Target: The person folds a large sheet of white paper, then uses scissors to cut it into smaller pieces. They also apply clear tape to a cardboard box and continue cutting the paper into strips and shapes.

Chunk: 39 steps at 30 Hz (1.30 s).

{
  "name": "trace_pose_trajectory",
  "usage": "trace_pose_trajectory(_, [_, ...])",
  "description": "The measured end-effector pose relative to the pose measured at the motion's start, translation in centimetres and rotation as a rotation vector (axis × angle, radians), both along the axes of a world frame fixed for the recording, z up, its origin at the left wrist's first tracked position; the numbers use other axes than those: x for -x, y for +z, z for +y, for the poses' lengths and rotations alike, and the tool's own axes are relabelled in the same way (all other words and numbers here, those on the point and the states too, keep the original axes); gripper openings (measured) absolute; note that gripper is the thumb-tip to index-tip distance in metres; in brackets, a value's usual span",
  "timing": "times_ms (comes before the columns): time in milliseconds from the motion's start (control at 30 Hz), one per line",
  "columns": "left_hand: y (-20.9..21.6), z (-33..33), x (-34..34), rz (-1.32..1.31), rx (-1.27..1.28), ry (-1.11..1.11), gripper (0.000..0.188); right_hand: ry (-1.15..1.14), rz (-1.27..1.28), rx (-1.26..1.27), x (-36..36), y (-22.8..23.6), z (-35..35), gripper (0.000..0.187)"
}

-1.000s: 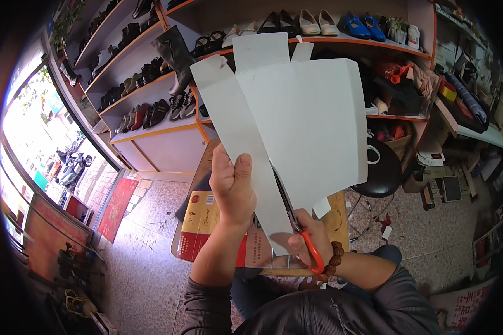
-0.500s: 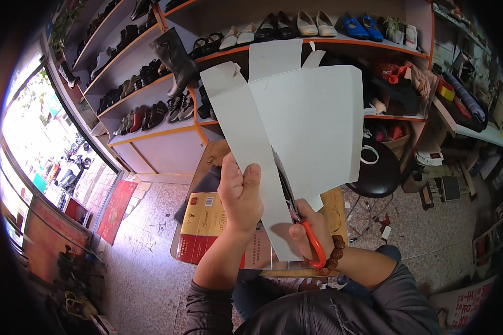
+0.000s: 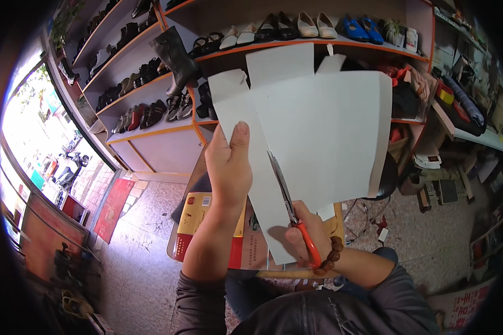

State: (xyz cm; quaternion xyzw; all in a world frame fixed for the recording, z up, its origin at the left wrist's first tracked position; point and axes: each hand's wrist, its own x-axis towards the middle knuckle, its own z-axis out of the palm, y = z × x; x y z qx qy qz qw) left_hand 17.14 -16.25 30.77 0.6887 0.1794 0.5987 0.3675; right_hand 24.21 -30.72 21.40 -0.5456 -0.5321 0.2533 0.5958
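Observation:
A large piece of white cardboard (image 3: 324, 128) with flaps at its far end is held up in front of me. My left hand (image 3: 229, 173) grips a long strip at its left side, thumb on top and fingers behind. In my right hand (image 3: 310, 226) is a pair of scissors (image 3: 285, 195) with orange handles. The blades point away from me and lie along the line between the strip and the wide panel. How far apart the blades are is hard to see. The strip's near end reaches beside my right thumb.
Below the cardboard, a red and gold printed package (image 3: 191, 223) lies on a wooden table (image 3: 337, 220). A dark round stool (image 3: 388, 181) stands to the right. Shelves hold many shoes and a tall black boot (image 3: 176, 61). A bright doorway (image 3: 50, 134) is at the left.
My left hand has moved farther up the strip and slightly left. The cardboard's wide panel has shifted to the right and tilted. My right hand with the scissors stays nearly in place.

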Motion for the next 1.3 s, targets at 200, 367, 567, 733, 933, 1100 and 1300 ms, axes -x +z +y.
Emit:
trace_pose_trajectory(200, [-1.2, 0.2, 0.0, 0.002, 0.060, -0.098, 0.028, 0.040, -0.035, 0.064, -0.8, 0.5, -0.2, 0.071])
trace_pose_trajectory(367, [-1.6, 0.5, -0.6, -0.106, 0.008, -0.094, 0.019, -0.013, 0.012, -0.041, -0.3, 0.1, 0.4, 0.082])
trace_pose_trajectory(567, [-1.9, 0.5, -0.2, -0.027, 0.043, -0.133, 0.025, -0.028, 0.051, -0.023, -0.4, -0.3, 0.2, 0.090])
trace_pose_trajectory(733, [-2.0, 0.4, -0.2, -0.043, 0.046, -0.172, 0.027, 0.014, -0.019, -0.040, -0.9, -0.6, 0.1, 0.065])
trace_pose_trajectory(933, [-2.2, 0.5, -0.3, -0.047, 0.035, -0.166, 0.026, 0.020, -0.004, -0.075, -0.9, -0.9, 0.1, 0.062])
trace_pose_trajectory(1100, [-2.5, 0.1, -0.5, -0.023, 0.063, -0.172, 0.024, 0.008, -0.032, -0.091, -1.2, 0.1, 0.4, 0.063])
trace_pose_trajectory(1300, [-2.8, -0.3, -0.8, -0.018, 0.064, -0.135, 0.024, 0.010, -0.019, 0.040, -1.8, 1.2, 1.2, 0.063])
